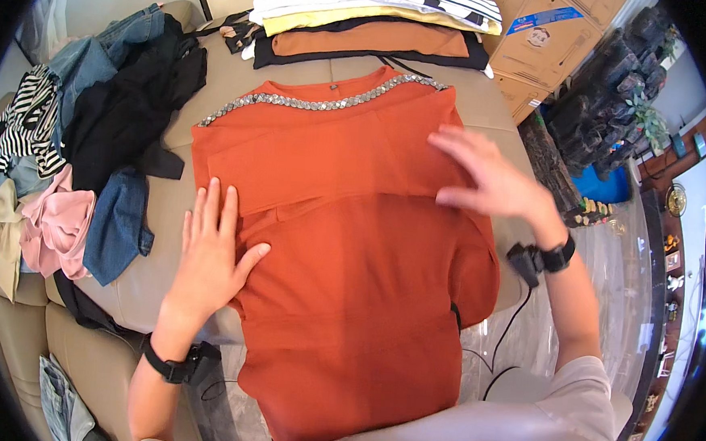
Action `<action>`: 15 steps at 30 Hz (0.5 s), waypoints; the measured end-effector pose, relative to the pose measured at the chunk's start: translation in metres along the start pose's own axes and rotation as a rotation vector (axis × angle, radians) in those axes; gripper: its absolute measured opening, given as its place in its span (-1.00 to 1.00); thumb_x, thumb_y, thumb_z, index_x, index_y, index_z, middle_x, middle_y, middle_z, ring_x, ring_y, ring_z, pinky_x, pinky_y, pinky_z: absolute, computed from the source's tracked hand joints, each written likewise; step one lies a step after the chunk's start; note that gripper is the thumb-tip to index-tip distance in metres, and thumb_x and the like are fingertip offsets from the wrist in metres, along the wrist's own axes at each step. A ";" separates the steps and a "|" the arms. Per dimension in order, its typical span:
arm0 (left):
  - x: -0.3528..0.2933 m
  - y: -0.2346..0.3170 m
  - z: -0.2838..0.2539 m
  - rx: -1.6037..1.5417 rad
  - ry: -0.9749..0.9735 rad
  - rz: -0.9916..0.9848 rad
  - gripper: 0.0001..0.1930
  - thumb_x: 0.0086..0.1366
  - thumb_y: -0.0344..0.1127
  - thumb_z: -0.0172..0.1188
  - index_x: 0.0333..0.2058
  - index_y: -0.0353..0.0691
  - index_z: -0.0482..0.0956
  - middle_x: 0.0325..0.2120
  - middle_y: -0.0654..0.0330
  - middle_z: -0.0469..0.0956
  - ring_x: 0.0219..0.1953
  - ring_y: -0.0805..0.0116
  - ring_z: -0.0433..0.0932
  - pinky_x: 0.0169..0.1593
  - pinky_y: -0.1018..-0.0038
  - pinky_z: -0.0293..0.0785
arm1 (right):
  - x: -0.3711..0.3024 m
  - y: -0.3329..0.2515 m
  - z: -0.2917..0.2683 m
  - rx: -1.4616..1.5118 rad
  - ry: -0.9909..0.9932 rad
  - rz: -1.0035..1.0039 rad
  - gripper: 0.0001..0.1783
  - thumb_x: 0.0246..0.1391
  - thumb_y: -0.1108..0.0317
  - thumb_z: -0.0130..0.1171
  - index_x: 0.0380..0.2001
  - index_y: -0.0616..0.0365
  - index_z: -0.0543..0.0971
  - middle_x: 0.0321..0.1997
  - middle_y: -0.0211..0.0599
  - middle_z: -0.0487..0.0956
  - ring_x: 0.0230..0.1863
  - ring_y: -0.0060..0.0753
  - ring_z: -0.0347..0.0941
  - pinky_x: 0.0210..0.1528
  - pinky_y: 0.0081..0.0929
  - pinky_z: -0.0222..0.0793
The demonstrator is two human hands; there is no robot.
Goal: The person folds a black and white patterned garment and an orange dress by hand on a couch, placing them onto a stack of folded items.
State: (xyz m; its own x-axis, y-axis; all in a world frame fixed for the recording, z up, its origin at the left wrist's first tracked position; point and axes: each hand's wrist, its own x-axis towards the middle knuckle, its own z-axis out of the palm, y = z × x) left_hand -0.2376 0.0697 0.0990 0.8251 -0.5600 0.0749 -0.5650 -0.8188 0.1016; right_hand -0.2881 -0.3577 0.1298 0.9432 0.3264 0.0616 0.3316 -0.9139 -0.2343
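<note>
A rust-orange top lies spread out on the beige sofa seat, its neckline at the far end and its lower part toward me. Silvery sequin-like trim runs along the neckline and shoulders. My left hand rests flat with fingers spread on the garment's left edge. On the right side, my right hand is over the upper edge, fingers stretched out and slightly blurred; whether it touches the cloth I cannot tell. Neither hand grips anything. A fold crosses the garment's middle, and the near end runs down by my body.
A stack of folded clothes stands at the far end of the beige sofa. Loose clothes are heaped at the left. Behind on the right are cardboard boxes and a dark rock fountain. Jeans lie at lower left.
</note>
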 end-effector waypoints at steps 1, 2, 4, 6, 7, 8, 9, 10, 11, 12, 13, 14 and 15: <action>-0.004 -0.001 0.010 -0.005 0.000 -0.003 -0.25 0.36 -0.14 0.18 0.38 -0.40 0.10 0.41 -0.27 -0.02 0.44 -0.27 0.00 0.43 0.02 0.03 | -0.014 -0.013 0.014 -0.011 -0.021 0.007 -0.16 0.12 0.03 0.32 0.39 0.05 0.26 0.47 0.06 0.18 0.48 0.23 0.03 0.46 0.03 -0.01; -0.005 -0.001 0.019 0.006 0.066 0.009 -0.29 0.40 -0.21 0.12 0.38 -0.43 0.07 0.42 -0.27 -0.04 0.45 -0.26 -0.03 0.45 0.03 0.00 | -0.026 -0.023 0.032 -0.071 0.031 0.031 -0.22 0.17 0.08 0.27 0.40 0.01 0.26 0.49 0.02 0.16 0.49 0.20 0.03 0.46 0.03 -0.02; -0.001 -0.002 0.026 0.009 0.133 0.037 -0.38 0.40 -0.44 -0.03 0.36 -0.53 0.04 0.42 -0.30 -0.05 0.47 -0.25 -0.06 0.47 0.04 -0.04 | -0.036 -0.024 0.052 -0.144 0.098 0.058 -0.27 0.21 0.13 0.22 0.40 -0.02 0.26 0.51 -0.03 0.14 0.50 0.17 0.02 0.46 0.02 -0.02; 0.006 -0.009 0.034 0.041 0.134 0.048 -0.37 0.35 -0.49 -0.04 0.35 -0.55 0.05 0.40 -0.33 -0.03 0.45 -0.28 -0.04 0.46 0.02 -0.01 | -0.041 -0.020 0.059 -0.109 0.213 0.080 -0.36 0.28 0.26 0.12 0.40 -0.10 0.27 0.55 -0.15 0.10 0.51 0.11 0.03 0.47 0.03 -0.05; 0.009 -0.013 0.039 0.073 0.124 0.055 -0.36 0.30 -0.54 -0.04 0.34 -0.57 0.06 0.39 -0.36 -0.01 0.44 -0.30 -0.01 0.45 0.01 0.01 | -0.043 -0.021 0.062 -0.117 0.217 0.080 -0.36 0.28 0.26 0.12 0.40 -0.10 0.27 0.55 -0.15 0.10 0.51 0.11 0.03 0.47 0.03 -0.05; 0.014 -0.017 0.042 0.079 0.144 0.064 -0.34 0.23 -0.64 -0.08 0.33 -0.58 0.06 0.39 -0.35 -0.01 0.44 -0.28 -0.01 0.46 0.05 0.03 | -0.043 -0.023 0.067 -0.129 0.241 0.116 -0.37 0.28 0.30 0.09 0.40 -0.12 0.28 0.55 -0.19 0.10 0.51 0.08 0.04 0.47 0.04 -0.06; 0.019 -0.023 0.045 0.085 0.149 0.068 -0.34 0.23 -0.64 -0.08 0.33 -0.58 0.06 0.39 -0.35 -0.01 0.44 -0.28 -0.01 0.46 0.05 0.03 | -0.043 -0.026 0.071 -0.142 0.264 0.153 -0.38 0.28 0.35 0.06 0.40 -0.15 0.28 0.55 -0.22 0.09 0.51 0.05 0.05 0.48 0.05 -0.06; 0.026 -0.031 0.046 0.070 0.130 0.088 -0.35 0.23 -0.65 -0.09 0.33 -0.58 0.06 0.39 -0.34 -0.01 0.45 -0.26 -0.01 0.47 0.09 0.03 | -0.043 -0.026 0.076 -0.143 0.275 0.154 -0.38 0.28 0.35 0.06 0.40 -0.15 0.28 0.55 -0.22 0.09 0.51 0.05 0.05 0.48 0.05 -0.06; 0.033 -0.035 0.042 0.055 0.112 0.109 -0.35 0.23 -0.66 -0.10 0.33 -0.58 0.06 0.39 -0.33 -0.01 0.45 -0.25 -0.01 0.48 0.12 0.04 | -0.043 -0.026 0.079 -0.156 0.276 0.183 -0.37 0.27 0.36 0.05 0.40 -0.14 0.28 0.55 -0.22 0.10 0.51 0.05 0.04 0.48 0.06 -0.07; 0.040 -0.040 0.037 0.062 0.086 0.117 -0.36 0.24 -0.68 -0.12 0.33 -0.57 0.07 0.40 -0.31 -0.02 0.46 -0.18 0.00 0.48 0.19 0.04 | -0.043 -0.026 0.081 -0.169 0.277 0.213 -0.37 0.27 0.37 0.04 0.40 -0.14 0.28 0.55 -0.21 0.10 0.51 0.06 0.03 0.48 0.07 -0.07; 0.045 -0.045 0.035 0.066 0.091 0.119 -0.36 0.24 -0.68 -0.12 0.33 -0.57 0.07 0.40 -0.31 -0.02 0.46 -0.18 0.00 0.48 0.19 0.04 | -0.041 -0.028 0.086 -0.170 0.283 0.213 -0.37 0.27 0.37 0.04 0.40 -0.14 0.28 0.55 -0.21 0.10 0.51 0.06 0.03 0.48 0.07 -0.07; 0.052 -0.050 0.034 0.077 0.079 0.122 -0.36 0.24 -0.67 -0.12 0.33 -0.57 0.06 0.40 -0.30 -0.01 0.46 -0.16 0.01 0.48 0.20 0.05 | -0.039 -0.031 0.088 -0.154 0.306 0.235 -0.37 0.27 0.36 0.03 0.40 -0.14 0.27 0.55 -0.21 0.10 0.51 0.07 0.03 0.49 0.08 -0.07; 0.058 -0.055 0.033 0.089 0.069 0.126 -0.36 0.24 -0.67 -0.12 0.34 -0.57 0.06 0.41 -0.29 -0.01 0.46 -0.14 0.02 0.48 0.21 0.05 | -0.037 -0.035 0.091 -0.138 0.329 0.258 -0.38 0.27 0.35 0.02 0.40 -0.14 0.27 0.55 -0.21 0.10 0.52 0.08 0.02 0.49 0.09 -0.07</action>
State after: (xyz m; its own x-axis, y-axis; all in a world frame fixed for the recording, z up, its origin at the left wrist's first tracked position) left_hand -0.1585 0.0782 0.0649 0.7436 -0.6517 0.1494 -0.6590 -0.7521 -0.0007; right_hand -0.3361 -0.3157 0.0478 0.9443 0.0095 0.3288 0.0628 -0.9864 -0.1520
